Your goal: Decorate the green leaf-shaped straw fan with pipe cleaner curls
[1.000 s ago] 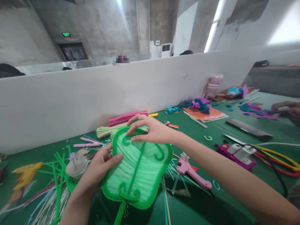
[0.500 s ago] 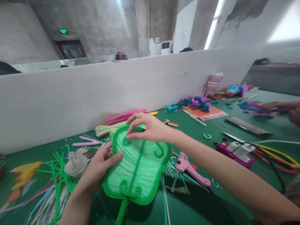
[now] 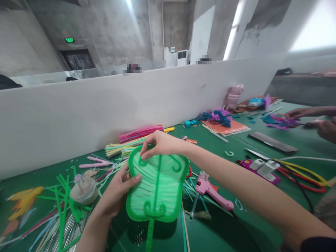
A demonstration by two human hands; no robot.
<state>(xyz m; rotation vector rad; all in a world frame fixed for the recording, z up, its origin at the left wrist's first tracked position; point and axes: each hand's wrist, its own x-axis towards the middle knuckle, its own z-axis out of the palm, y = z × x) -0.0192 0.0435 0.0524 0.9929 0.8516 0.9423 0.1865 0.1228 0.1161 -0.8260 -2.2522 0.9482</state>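
A green hand fan [image 3: 169, 190] with a fuzzy pipe-cleaner rim, a central rib and curled trims stands nearly upright before me. My left hand [image 3: 117, 190] grips its left edge, thumb on the front face and the other fingers behind, mostly hidden. At the fan's upper left, my right hand [image 3: 162, 142] pinches a small green pipe-cleaner curl [image 3: 142, 161] with thumb and forefinger against the surface. The fan's handle [image 3: 149, 234] points down, and a thin chain [image 3: 139, 235] hangs beside it. Right of the fan lies a pink glue gun [image 3: 214, 194].
Pink pipe cleaners [image 3: 139, 133] lie against the white partition [image 3: 78, 119]. At left are a yellow glue gun [image 3: 25, 199], a plastic cup [image 3: 84, 190] and green strips [image 3: 60, 210]. Scissors [image 3: 259, 155] and a purple power strip [image 3: 273, 176] lie right; another person's hands [image 3: 325, 122] work beyond.
The fan has turned more upright, its handle swinging right. Both hands keep their grip, the right still at the upper-left curl. The view has shifted slightly.
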